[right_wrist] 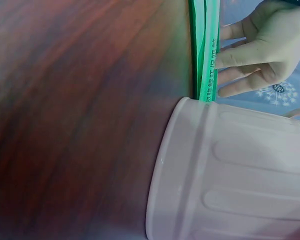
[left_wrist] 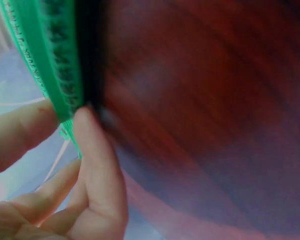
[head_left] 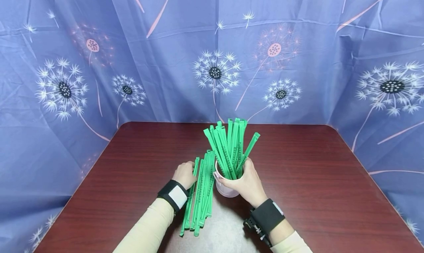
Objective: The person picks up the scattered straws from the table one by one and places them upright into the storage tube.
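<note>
Several long, thin green wrapped straws (head_left: 202,188) with dark print lie side by side on the table. At their left edge my left hand (head_left: 184,175) pinches a green wrapped straw (left_wrist: 65,65) between thumb and finger, as the left wrist view shows. A pale, ribbed plastic cup (right_wrist: 240,170) stands upright just right of the row. More green wrapped straws (head_left: 232,146) stand in it, fanning out above the rim. My right hand (head_left: 246,183) grips the cup from the right, its thumb across the near side of the rim. The fingers behind the cup are hidden.
The dark red-brown wooden table (head_left: 318,194) extends to both sides, with a glare patch near its front. A blue dandelion-print cloth (head_left: 172,61) hangs behind it and along both sides. Black straps circle both wrists.
</note>
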{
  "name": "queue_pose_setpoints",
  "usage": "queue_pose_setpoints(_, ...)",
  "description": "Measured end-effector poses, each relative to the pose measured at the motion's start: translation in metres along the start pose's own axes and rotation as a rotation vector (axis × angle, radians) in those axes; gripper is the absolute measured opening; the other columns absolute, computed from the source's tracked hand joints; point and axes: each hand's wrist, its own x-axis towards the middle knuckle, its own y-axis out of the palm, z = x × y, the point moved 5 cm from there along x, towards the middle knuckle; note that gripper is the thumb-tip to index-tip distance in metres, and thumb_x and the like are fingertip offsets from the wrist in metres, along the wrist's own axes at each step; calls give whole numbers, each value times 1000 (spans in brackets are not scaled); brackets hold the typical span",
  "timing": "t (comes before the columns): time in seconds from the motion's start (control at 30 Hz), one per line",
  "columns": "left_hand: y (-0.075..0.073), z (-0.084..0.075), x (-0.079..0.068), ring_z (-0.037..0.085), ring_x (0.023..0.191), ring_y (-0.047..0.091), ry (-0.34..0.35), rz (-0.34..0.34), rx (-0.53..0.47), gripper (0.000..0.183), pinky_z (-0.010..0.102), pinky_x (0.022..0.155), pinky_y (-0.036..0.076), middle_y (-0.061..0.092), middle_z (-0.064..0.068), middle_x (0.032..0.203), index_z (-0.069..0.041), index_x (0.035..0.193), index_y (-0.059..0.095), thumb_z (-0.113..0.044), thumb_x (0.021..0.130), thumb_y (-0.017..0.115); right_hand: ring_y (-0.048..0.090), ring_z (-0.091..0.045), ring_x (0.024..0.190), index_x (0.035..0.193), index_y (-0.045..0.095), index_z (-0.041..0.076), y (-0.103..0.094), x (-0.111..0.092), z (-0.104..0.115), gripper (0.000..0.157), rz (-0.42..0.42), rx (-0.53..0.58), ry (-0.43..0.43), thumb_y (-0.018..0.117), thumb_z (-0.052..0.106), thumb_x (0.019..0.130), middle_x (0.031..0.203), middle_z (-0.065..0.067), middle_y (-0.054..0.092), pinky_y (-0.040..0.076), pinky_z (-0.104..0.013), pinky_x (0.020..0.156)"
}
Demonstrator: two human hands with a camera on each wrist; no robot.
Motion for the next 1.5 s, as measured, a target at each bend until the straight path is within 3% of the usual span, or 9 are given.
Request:
queue_pose_setpoints(0.2, -4, 3, -4, 27, 92, 67, -68, 39, -121, 44, 38, 73, 53, 72, 10, 101, 2, 125, 64, -3, 81, 68, 53, -20, 94, 122, 46, 6, 0, 0, -2, 84, 1, 7, -4, 92, 42, 62, 107, -8, 55, 46, -35, 81)
queue_pose_setpoints(0.37, -8, 6, -5, 26, 91, 68, -101, 44, -212, 45, 35, 71, 54, 72, 12, 101, 1, 125, 63, -8, 82, 70, 55, -20, 98, 124, 46, 6, 1, 0, -2, 86, -3, 16, -7, 92, 43, 62, 110, -8, 56, 48, -37, 85)
queue_pose_setpoints(0.47, -15, 6, -4, 28, 90, 70, -112, 27, -294, 44, 34, 63, 56, 72, 15, 105, 1, 126, 63, -10, 84, 68, 56, -20, 99, 125, 46, 6, 1, -1, -2, 86, -3, 16, -10, 92, 43, 62, 111, -8, 56, 48, -38, 86)
queue_pose_setpoints(0.7, -52, -11, -6, 26, 87, 70, -51, -110, -490, 34, 30, 64, 57, 71, 16, 112, -4, 124, 66, -15, 92, 63, 54, -20, 97, 124, 46, 6, 0, -1, -2, 85, -8, 14, -4, 93, 42, 62, 109, -8, 55, 48, -37, 84)
queue_pose_setpoints(0.9, -87, -30, -12, 11, 61, 65, 1, -206, -675, 26, 32, 59, 58, 73, 11, 107, -11, 116, 72, -24, 94, 67, 54, -22, 97, 126, 45, 5, 0, 0, -1, 87, -10, 3, -7, 92, 41, 62, 110, -9, 55, 48, -38, 85)
queue_pose_setpoints(1.1, -113, -48, -16, 7, 66, 63, 40, -266, -1021, 22, 36, 62, 61, 65, -1, 83, -2, 105, 71, -21, 94, 69, 55, -21, 102, 127, 45, 6, -1, -1, -1, 89, -6, 9, -1, 92, 42, 62, 113, -8, 55, 48, -39, 89)
queue_pose_setpoints(1.2, -122, -55, -18, 10, 78, 65, 73, -279, -1138, 20, 37, 63, 61, 66, -4, 86, -1, 104, 69, -19, 95, 68, 56, -21, 103, 129, 44, 6, -1, -1, -2, 87, 5, 23, 7, 92, 39, 64, 115, -8, 55, 48, -39, 89)
queue_pose_setpoints(1.3, -129, -59, -19, 12, 86, 65, 106, -302, -1185, 21, 38, 63, 61, 68, -2, 92, 0, 107, 68, -17, 95, 67, 56, -21, 107, 132, 43, 6, 0, -1, -3, 86, 18, 41, 9, 91, 35, 66, 119, -8, 54, 49, -40, 92)
queue_pose_setpoints(1.5, -140, -60, -22, 13, 79, 64, 163, -370, -1211, 17, 38, 62, 61, 68, -1, 91, -3, 105, 68, -17, 96, 66, 56, -21, 108, 133, 44, 7, 1, 0, -4, 85, 22, 36, 13, 89, 35, 66, 119, -7, 54, 48, -40, 91)
